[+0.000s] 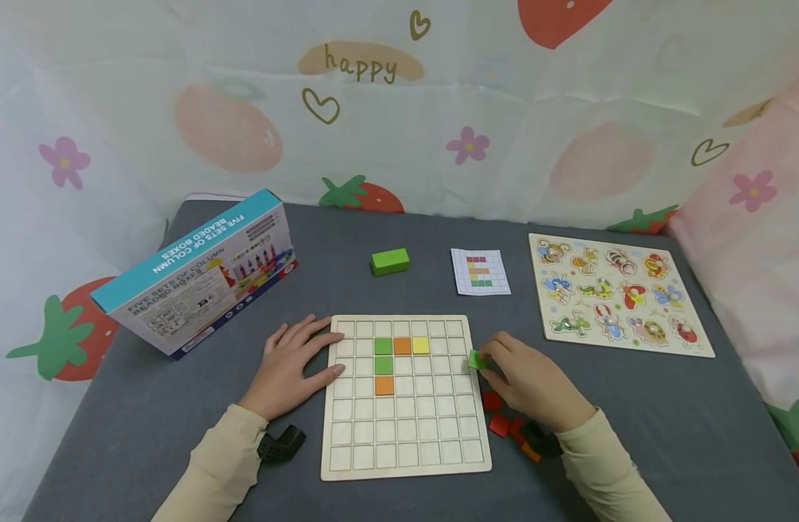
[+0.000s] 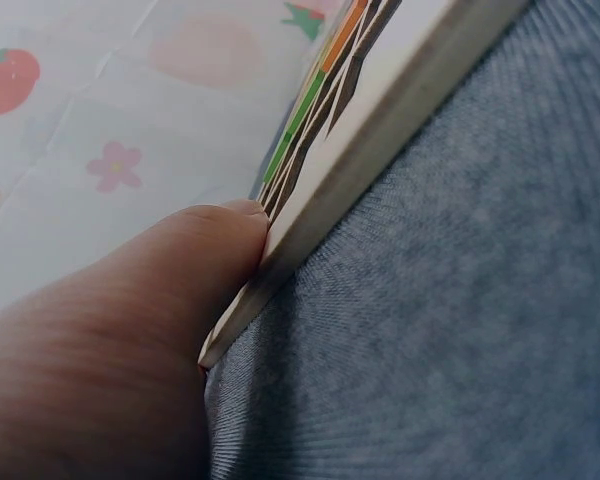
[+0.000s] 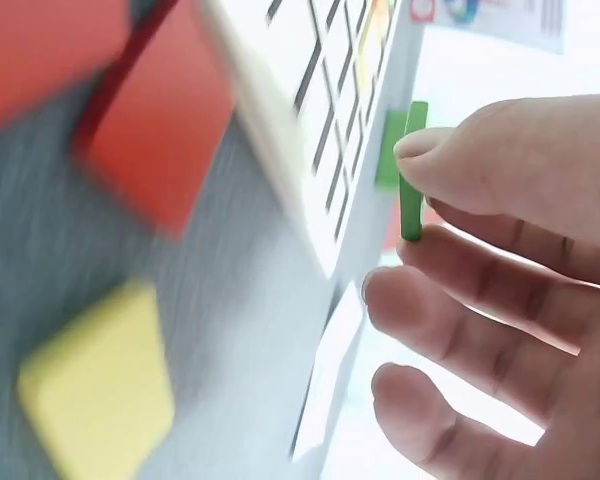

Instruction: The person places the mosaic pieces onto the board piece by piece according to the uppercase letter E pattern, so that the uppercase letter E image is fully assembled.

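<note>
A wooden grid board (image 1: 415, 429) lies flat on the table, with green (image 1: 383, 346), orange (image 1: 402, 346) and yellow (image 1: 421, 345) tiles in its upper cells. Below the green one sit another green tile and an orange tile. My left hand (image 1: 288, 370) rests at the board's left edge, fingertips and thumb on its border. At the right edge, my right hand (image 1: 526, 380) pinches a small green tile (image 3: 412, 172) between thumb and finger, over the board's border. Loose red tiles (image 1: 499, 425) lie beneath the right hand. The right wrist view also shows a yellow tile (image 3: 98, 385) on the cloth.
Behind the board are a green block (image 1: 390, 262) and a paper pattern card (image 1: 481, 272) with coloured squares. An insect puzzle board (image 1: 621, 297) lies at the right. A blue and white box (image 1: 204, 272) stands on the left. A printed curtain (image 1: 399, 130) hangs behind the table.
</note>
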The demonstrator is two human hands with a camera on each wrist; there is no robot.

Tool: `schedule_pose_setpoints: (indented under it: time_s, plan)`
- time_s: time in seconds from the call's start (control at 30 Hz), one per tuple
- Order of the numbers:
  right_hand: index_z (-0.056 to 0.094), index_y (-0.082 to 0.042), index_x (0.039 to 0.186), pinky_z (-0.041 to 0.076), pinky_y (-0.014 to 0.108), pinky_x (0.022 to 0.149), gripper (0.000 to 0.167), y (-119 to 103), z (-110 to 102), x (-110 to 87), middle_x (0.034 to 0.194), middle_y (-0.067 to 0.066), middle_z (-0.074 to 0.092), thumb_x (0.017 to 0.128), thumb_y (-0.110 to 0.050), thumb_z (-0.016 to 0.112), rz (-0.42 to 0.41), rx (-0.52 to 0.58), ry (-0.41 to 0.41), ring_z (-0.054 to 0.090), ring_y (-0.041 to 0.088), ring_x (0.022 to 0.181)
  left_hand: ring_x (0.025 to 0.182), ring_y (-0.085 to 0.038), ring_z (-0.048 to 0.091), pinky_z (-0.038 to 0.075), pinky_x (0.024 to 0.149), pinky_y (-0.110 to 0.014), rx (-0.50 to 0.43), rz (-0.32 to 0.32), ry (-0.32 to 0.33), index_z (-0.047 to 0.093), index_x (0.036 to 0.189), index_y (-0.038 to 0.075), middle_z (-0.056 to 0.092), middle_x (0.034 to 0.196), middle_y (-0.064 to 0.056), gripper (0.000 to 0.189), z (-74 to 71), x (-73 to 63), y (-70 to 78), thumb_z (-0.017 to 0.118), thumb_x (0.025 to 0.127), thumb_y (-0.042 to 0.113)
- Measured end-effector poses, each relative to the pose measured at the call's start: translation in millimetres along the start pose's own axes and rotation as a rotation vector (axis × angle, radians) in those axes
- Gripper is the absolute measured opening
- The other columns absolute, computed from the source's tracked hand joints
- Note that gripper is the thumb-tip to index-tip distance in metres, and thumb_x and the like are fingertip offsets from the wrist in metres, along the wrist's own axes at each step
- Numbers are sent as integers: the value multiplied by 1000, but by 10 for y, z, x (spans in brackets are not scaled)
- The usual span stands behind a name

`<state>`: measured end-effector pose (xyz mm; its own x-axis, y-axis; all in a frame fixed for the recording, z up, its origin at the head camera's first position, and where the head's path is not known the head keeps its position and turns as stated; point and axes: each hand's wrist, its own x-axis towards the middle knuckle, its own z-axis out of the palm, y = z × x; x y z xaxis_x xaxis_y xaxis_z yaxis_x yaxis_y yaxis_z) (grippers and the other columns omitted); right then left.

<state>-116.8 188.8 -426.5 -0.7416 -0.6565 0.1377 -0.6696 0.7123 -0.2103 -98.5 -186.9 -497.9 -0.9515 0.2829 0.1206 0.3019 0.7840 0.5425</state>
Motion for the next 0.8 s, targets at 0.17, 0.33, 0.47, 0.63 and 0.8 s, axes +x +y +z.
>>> schedule_pose_setpoints:
  time_s: [0.17,0.33,0.47,0.63,0.8]
  plan:
    - [63,-14,100,52,23,67,22,-148,33,104,101,-3,58,83,-9,74,-78,22,-13,57,6,78,145,-29,22,7,113,-59,1,5,0,54,137,26,38,151,-4,56,-1,2,-1,64,88,50]
    - [63,-14,101,53,23,70,22,-308,129,209,100,-4,59,82,-11,74,-175,30,-19,58,5,81,145,-28,22,7,114,-58,-4,11,2,54,137,26,38,151,-3,55,-10,0,2,63,88,50]
    - [62,-15,100,53,23,71,18,-414,236,261,99,-5,59,85,-10,71,-239,37,-19,58,6,82,145,-28,22,8,114,-58,-3,17,4,53,137,27,38,151,-3,55,-5,1,-6,63,88,50]
    - [62,-16,99,52,24,72,14,-471,343,269,98,-7,57,87,-12,68,-266,36,-9,57,6,83,145,-28,22,8,114,-57,-2,15,2,53,137,27,38,151,-3,55,-5,7,3,63,88,50]
    - [62,-18,100,52,25,72,13,-497,399,287,99,-7,58,89,-16,68,-261,31,-29,58,6,83,145,-28,22,8,114,-57,-4,12,-2,53,137,27,37,152,-3,55,-8,-2,-3,62,89,51]
